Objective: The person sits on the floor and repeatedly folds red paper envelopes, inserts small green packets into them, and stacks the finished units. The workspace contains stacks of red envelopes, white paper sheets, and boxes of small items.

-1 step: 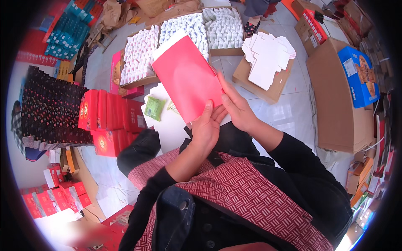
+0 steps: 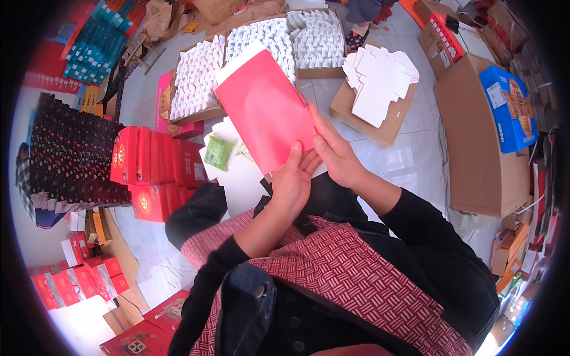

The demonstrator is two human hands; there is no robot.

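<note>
A red carton with a white flap at its far end is held tilted over my lap by both hands. My left hand grips its near end, thumb pressed on the red face and fingers curled beneath. Along its right edge and near corner lies my right hand, closed on the same carton. Below and to the left, white flat cardboard rests by my knee, bearing a green packet. A second green packet is partly hidden behind the carton.
Ahead stand trays of small white packets. White flat cut-outs lie on a brown carton at right, near a large cardboard box. Red boxes are stacked at left beside a dark patterned pile.
My hands and the red carton look the same. At the lower left, a blurred pale patch is gone, and a red box shows there.
</note>
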